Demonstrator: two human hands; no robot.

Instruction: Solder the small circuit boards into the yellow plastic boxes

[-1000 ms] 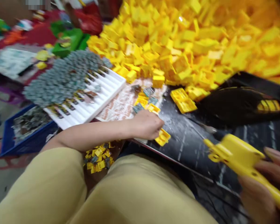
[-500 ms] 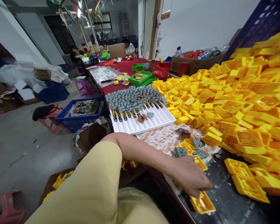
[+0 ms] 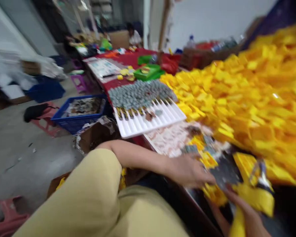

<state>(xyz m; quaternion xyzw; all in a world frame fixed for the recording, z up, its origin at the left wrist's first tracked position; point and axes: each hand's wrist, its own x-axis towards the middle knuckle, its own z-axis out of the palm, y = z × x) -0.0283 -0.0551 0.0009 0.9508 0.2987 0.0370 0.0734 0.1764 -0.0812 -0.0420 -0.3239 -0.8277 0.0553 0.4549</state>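
Observation:
My left hand (image 3: 187, 170) reaches across the table with its fingers closed on the near edge of a yellow plastic casing (image 3: 215, 195). Close beside it, at the lower right, my right hand (image 3: 248, 210) is wrapped round a yellow tool (image 3: 258, 197) with a shiny metal part and a black band; blur hides its exact kind. Just beyond my left hand lie another yellow casing (image 3: 208, 160) and small grey-green circuit boards (image 3: 191, 148). A further open casing (image 3: 244, 163) rests behind the tool.
A large heap of yellow casings (image 3: 259, 108) fills the right side. A white ribbed tray (image 3: 150, 122) carries many wired boards (image 3: 140, 93). Green trays (image 3: 148, 73) stand farther back. A blue crate (image 3: 74, 123) and pink stool (image 3: 45, 120) are on the floor at left. Other people sit far back.
My right hand has come into view at the lower right with the yellow tool. My left hand has shifted slightly up and left, still at the casing. The view has tilted and blurred.

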